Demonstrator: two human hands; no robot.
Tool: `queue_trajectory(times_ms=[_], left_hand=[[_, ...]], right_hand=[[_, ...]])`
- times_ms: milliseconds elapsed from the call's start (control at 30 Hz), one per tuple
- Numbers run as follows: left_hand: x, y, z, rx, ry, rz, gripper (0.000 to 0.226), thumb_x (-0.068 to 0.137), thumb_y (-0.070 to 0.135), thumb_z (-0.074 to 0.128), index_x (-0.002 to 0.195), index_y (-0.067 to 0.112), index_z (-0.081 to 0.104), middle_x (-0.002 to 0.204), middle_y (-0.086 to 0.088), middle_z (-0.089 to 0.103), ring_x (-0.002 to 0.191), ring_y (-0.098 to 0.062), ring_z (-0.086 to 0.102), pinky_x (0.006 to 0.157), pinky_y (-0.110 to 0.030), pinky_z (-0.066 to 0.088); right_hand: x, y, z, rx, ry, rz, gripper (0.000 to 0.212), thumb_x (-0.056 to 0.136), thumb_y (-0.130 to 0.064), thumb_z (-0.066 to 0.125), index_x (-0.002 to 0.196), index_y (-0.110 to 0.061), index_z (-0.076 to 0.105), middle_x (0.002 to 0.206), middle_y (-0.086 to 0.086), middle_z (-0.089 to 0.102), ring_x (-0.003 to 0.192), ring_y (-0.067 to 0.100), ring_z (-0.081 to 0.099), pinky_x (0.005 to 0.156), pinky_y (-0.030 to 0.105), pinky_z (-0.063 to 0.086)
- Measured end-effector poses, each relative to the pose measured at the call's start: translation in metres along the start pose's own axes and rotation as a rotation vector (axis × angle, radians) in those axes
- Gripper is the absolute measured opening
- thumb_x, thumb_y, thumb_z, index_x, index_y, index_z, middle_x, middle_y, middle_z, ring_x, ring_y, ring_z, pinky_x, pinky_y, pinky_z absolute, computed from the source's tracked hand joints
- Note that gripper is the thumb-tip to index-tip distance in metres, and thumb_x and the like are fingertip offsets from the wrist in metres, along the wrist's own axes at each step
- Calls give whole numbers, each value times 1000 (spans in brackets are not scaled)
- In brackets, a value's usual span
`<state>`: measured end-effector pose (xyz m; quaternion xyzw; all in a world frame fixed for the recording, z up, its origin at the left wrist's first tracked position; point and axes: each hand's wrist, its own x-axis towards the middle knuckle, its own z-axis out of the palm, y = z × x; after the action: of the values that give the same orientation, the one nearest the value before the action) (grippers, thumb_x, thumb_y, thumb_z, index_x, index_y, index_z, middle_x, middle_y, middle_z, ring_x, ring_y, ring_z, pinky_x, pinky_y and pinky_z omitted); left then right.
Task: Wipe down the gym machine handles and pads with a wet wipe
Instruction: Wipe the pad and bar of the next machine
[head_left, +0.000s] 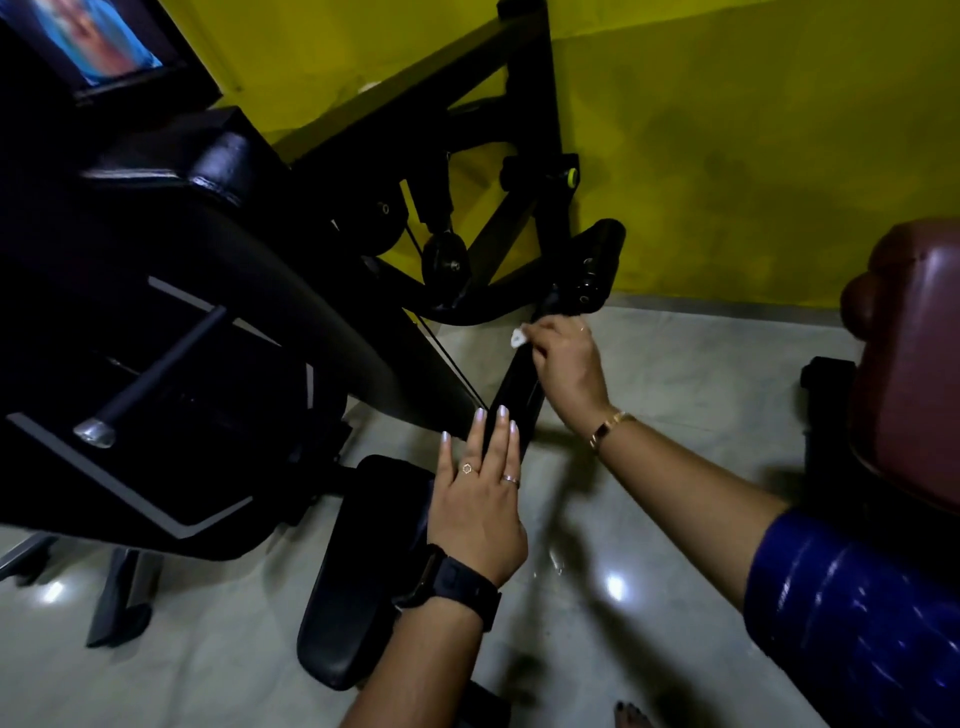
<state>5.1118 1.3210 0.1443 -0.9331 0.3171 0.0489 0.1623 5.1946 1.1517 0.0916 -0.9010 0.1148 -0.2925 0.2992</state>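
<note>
Your right hand (563, 358), a little right of the centre of the frame, has its fingers curled and pinches a small white wet wipe (519, 338); the wipe shows only as a crumpled bit at the fingertips. It is pressed to the upper end of a slanted black bar (511, 387) of the gym machine, just below the short black handle (602, 257) that stands out toward the yellow wall (753, 145). A gold wristband (609, 427) is on this wrist, and a shiny blue sleeve (852, 623) covers the arm at the lower right. Your left hand (478, 501), lower and near the centre, is released: its fingers are straight and lie flat along the lower part of the same bar, grasping nothing. It has two rings, and a black watch (452, 584) is on its wrist. Just left of this hand, a long black pad (353, 571) runs down toward the bottom of the frame, above the pale glossy floor (675, 374). The dark body of the machine (182, 332) fills the left side, with a thin rod (150, 376) with a silver tip sticking out of it. A maroon padded seat (914, 364) is at the right edge, well apart from both hands. A blurred screen (98, 41) sits in the upper left corner.
</note>
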Motion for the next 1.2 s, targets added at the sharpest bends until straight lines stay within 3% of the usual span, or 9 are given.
queue_trajectory(times_ms=[300,467,500,600,700,833,967,1067,1200], left_hand=[[-1,1,1,-46,19,-3,87,96,32,39,138,11,-33,146,-8,-42,137,-24,-37,109,-51,-22],[-3,-5,3,-134,29,3,91,94,34,47,145,12,-26,151,-7,-34,138,-21,-32,107,-47,-23],[-5,-6,5,-157,49,-5,94,91,35,53,149,10,-18,156,-10,-25,142,-23,-24,109,-47,-17],[-23,-13,17,-172,152,-98,102,61,38,82,148,7,38,152,-17,37,140,-29,37,107,-51,26],[-44,-16,31,-182,220,-175,97,57,37,86,143,11,49,143,-17,51,132,-29,50,103,-52,39],[-66,-18,34,-276,218,-352,103,67,42,82,148,3,31,148,-20,43,139,-31,40,107,-52,36],[-83,-14,26,-509,189,-456,106,90,39,62,138,12,-29,162,-12,-10,142,-16,-22,121,-39,4],[-88,-13,20,-560,210,-468,106,93,37,59,135,12,-35,160,-10,-21,136,-14,-31,121,-35,-3],[-89,-15,24,-664,191,-431,104,91,24,61,142,10,-29,161,-10,-18,136,-10,-29,119,-31,-6]], right_hand=[[-64,-11,-12,101,-52,-214,38,74,9,70,111,-1,69,99,11,65,87,25,55,82,16,36],[-19,-4,-8,133,-82,36,32,81,6,63,110,-6,71,97,13,61,89,31,56,80,17,33],[-15,-5,-6,150,-81,99,30,85,1,61,111,-9,71,97,11,59,91,30,56,79,20,36],[-22,-17,-6,168,-69,145,28,87,-2,59,111,-8,71,96,10,57,90,28,55,77,23,38],[-53,-36,-10,172,-73,76,25,84,0,63,106,-6,73,94,10,59,88,28,57,78,22,37],[-108,-76,-20,252,-100,-103,25,82,-8,55,99,-6,74,88,10,61,84,18,49,77,17,33],[-149,-92,-38,325,-198,-290,34,85,-12,47,108,-6,71,89,10,61,82,15,45,75,19,38],[-140,-75,-43,279,-260,-304,32,84,-7,52,110,-4,70,92,10,61,84,20,51,76,20,39],[-120,-72,-41,281,-267,-37,30,84,2,64,112,-5,71,98,10,61,90,27,60,79,22,43]])
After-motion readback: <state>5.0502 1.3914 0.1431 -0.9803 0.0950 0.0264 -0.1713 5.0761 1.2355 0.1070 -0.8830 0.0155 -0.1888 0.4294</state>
